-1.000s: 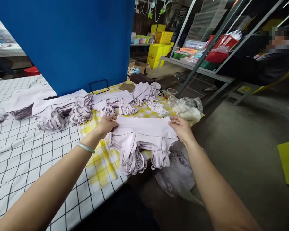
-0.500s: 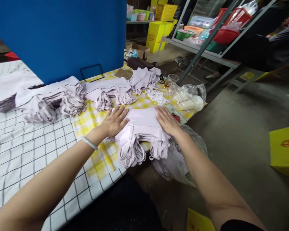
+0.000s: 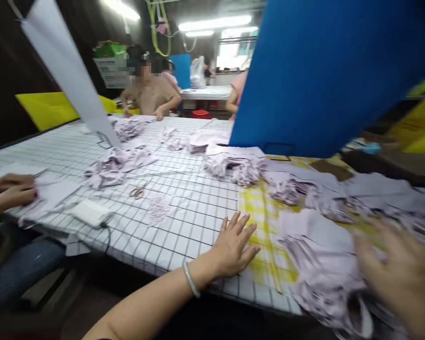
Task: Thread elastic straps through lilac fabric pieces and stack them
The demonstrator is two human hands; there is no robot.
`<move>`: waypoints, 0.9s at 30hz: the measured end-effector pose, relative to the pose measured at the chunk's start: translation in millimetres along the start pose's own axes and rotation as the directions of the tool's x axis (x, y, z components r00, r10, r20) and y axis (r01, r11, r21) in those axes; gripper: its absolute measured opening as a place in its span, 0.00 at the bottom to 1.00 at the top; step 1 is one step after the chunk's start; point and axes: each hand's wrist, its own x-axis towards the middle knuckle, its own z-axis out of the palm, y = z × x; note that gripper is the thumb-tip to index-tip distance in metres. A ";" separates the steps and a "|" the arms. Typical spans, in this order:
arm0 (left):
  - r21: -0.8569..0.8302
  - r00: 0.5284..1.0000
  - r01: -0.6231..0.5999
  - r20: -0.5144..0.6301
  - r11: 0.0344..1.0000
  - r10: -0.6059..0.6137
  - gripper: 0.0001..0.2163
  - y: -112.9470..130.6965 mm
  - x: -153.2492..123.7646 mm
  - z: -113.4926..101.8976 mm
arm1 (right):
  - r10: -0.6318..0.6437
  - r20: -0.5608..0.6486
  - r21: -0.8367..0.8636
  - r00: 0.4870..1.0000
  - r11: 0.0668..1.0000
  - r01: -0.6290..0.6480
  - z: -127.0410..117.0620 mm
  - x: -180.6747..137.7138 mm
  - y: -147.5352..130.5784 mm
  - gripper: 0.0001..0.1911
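The left hand (image 3: 233, 245), a pale bangle (image 3: 191, 279) on its wrist, lies open and flat on the worktop (image 3: 184, 203), fingers spread and gripping nothing. The right hand (image 3: 400, 274) is blurred. Its fingers look spread and empty above the stack of pale lilac garments (image 3: 318, 255), but contact cannot be made out. That stack lies between the hands and partly under the right one, at the near edge, with its left part on the yellow checked cloth (image 3: 262, 212). As far as the blur allows, its long axis runs slantwise from ahead of the left hand towards the right hand's near side. The flat folded end points away and the loose looped ends point at the edge. The likely trouble is the overhang: a sideways brush from the open right hand could fan the layers or tip the looped ends off the worktop. Beyond the left hand lie scissors (image 3: 138, 191) and further lilac piles (image 3: 244, 167). Far to its left a co-worker's hands (image 3: 14, 191) rest on fabric. A blue board (image 3: 326, 75) stands beyond the right hand.
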 end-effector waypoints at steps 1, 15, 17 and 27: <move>-0.011 0.999 0.047 -0.018 0.999 -0.047 0.27 -9.9 -17.4 -5.7 | -0.079 0.034 0.147 0.996 0.986 0.073 16.7 3.5 -45.9 0.25; 0.175 0.809 0.540 -0.378 0.823 -0.450 0.17 -207.8 18.3 -122.0 | -0.502 0.332 0.630 0.799 0.748 0.208 189.1 44.7 -306.7 0.16; 0.185 0.760 0.612 -0.407 0.769 -0.507 0.17 -235.0 39.1 -148.8 | -0.497 0.314 0.620 0.809 0.753 0.222 205.2 54.5 -317.5 0.17; 0.148 0.263 0.962 -0.740 0.231 -0.619 0.32 -358.0 37.9 -274.2 | -0.565 0.278 0.684 0.777 0.684 0.254 282.0 74.5 -360.0 0.21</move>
